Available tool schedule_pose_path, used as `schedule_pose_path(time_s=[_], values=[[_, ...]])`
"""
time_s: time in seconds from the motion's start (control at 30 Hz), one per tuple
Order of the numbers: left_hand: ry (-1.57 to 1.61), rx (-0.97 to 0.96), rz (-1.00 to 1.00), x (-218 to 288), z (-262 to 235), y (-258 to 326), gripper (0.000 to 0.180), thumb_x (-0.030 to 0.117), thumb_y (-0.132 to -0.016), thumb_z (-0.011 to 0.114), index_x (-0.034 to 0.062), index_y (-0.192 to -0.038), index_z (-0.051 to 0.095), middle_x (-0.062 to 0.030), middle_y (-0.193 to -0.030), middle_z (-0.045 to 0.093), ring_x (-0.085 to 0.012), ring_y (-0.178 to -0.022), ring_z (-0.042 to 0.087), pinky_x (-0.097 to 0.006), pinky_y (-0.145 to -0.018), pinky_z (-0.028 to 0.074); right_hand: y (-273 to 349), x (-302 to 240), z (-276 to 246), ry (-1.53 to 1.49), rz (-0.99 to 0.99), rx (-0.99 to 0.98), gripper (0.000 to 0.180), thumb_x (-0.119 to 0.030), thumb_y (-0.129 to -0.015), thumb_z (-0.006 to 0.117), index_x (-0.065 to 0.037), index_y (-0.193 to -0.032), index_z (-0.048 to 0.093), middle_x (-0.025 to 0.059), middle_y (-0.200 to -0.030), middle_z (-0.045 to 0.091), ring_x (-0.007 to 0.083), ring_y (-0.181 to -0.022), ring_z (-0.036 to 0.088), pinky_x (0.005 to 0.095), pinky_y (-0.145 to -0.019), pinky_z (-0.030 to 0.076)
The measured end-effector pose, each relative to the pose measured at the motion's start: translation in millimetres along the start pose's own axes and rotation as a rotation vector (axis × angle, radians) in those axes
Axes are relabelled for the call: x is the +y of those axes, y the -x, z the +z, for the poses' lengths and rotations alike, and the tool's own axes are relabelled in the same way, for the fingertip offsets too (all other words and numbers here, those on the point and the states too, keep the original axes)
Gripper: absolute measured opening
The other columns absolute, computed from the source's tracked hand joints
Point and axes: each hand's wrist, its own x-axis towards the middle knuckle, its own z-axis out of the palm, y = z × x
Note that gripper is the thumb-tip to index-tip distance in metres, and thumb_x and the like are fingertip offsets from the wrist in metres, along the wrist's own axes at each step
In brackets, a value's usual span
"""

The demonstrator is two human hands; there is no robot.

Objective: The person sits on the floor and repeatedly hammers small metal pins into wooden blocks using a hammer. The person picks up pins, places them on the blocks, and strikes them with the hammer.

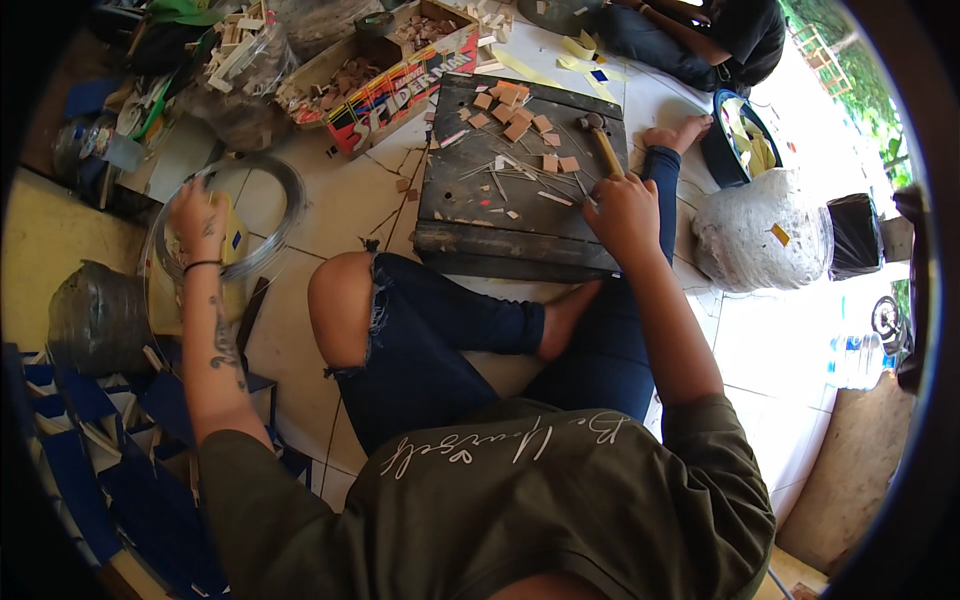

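Observation:
My right hand (625,218) is wrapped around the wooden handle of a hammer (607,150). The hammer's head rests at the right side of a low, dark wooden work block (450,200). Small brown square pieces (518,126) lie scattered over the block's top, some overlapping. Several thin pale sticks or wires (508,165) are strewn among them. Out to the left, my left hand (197,213) is over a coil of wire (298,200) and a yellow tray (237,222). Its fingers are smeared by motion, so whatever they may hold is hidden.
Behind the block, a printed cardboard box (405,90) contains brown pieces. Blue pieces (80,470) are heaped at lower left. To the right are a dark tub (718,160) with yellow scraps and a bulky wrapped bundle (755,230). Another person (680,40) sits at the far side.

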Motion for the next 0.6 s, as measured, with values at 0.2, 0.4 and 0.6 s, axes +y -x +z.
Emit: schedule_pose_path(time_s=[0.2, 0.4, 0.6], values=[[0.68, 0.107, 0.452, 221, -6, -30, 0.043, 0.028, -0.078, 0.074, 0.002, -0.113, 0.067, -0.0144, -0.113, 0.065, -0.0324, -0.111, 0.056, -0.043, -0.098, 0.043, -32, -2, 1, 0.228, -0.06, -0.135, 0.017, -0.027, -0.071, 0.072, -0.01, -0.071, 0.072, 0.0105, -0.072, 0.07, 0.0286, -0.073, 0.069, 0.0416, -0.078, 0.048], [0.614, -0.142, 0.545, 343, 0, -39, 0.036, 0.026, -0.086, 0.066, 0.0099, -0.117, 0.068, -0.008, -0.123, 0.062, -0.0283, -0.111, 0.056, -0.042, -0.096, 0.045, -25, 14, -8, -0.467, 0.088, -0.058, 0.017, -0.02, -0.075, 0.07, -0.003, -0.071, 0.069, 0.0112, -0.078, 0.072, 0.0214, -0.066, 0.069, 0.0337, -0.064, 0.052], [0.638, -0.113, 0.538, 350, -7, -47, 0.02, 0.021, -0.081, 0.071, 0.008, -0.096, 0.071, -0.0079, -0.103, 0.069, -0.0287, -0.095, 0.063, -0.039, -0.085, 0.05, -21, 36, 0, -1.357, 0.349, -0.122, 0.007, -0.007, -0.08, 0.063, 0.001, -0.079, 0.063, 0.009, -0.076, 0.069, 0.0106, -0.061, 0.063, 0.0237, -0.057, 0.05]])
